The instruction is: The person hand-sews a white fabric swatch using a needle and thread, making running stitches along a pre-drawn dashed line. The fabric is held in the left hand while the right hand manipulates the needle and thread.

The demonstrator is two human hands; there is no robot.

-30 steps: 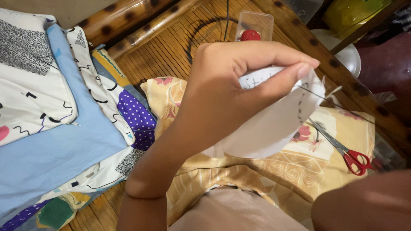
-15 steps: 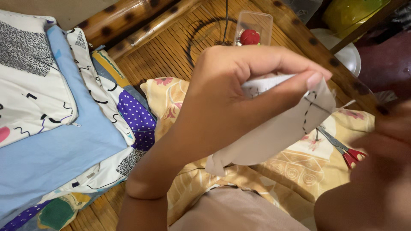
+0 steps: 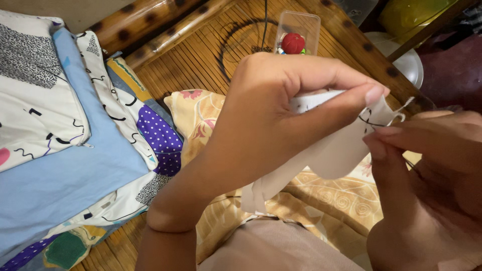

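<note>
Head view, items counted. Hands: two. Left hand (image 3: 266, 110) is raised at centre, thumb and fingers pinched shut on the upper edge of one piece of white cloth (image 3: 331, 150); the cloth hangs from that pinch over the lap, its lower corner drooping toward the patterned cushion. Right hand (image 3: 427, 165) is held just beside the cloth's right edge, fingertips drawn together at a line of dark stitching; whether a needle is gripped cannot be told. One dark thread (image 3: 369, 122) is seen looping at that edge. One yellow floral cushion (image 3: 201, 113) is laid beneath the cloth. One stack of folded fabrics (image 3: 70, 135) is set at the left on the bamboo bench (image 3: 201, 55). One clear plastic box (image 3: 297, 30), with one red round object inside, is placed behind the left hand.
</note>
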